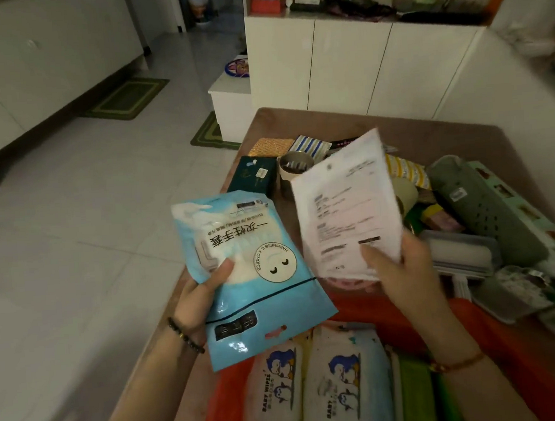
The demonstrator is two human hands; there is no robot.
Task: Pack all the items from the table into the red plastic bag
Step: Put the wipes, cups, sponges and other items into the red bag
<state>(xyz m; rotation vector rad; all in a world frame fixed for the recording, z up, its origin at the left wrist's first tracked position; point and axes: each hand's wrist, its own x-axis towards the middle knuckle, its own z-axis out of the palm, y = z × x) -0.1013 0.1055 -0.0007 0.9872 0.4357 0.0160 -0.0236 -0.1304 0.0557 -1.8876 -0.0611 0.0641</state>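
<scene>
Blue glove pouch [251, 271] is pinched in the left hand [203, 291], white packet [345, 212] in the right hand [401, 267]; either slick film could slip and miss the red plastic bag [516, 358].

Red bag [501, 332] mouth nearly filled by baby wipes packs [344, 380], blue pouch [251, 278] and white packet [344, 205] held over it, right side of worktop [428, 134] crowded round grey case [486, 209], far edge bare.

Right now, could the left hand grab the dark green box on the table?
Probably not yet: the left hand grips the blue packet, so its fingers are occupied. The dark green box lies uncovered beyond that packet; the way looks free once the hand empties.
</scene>
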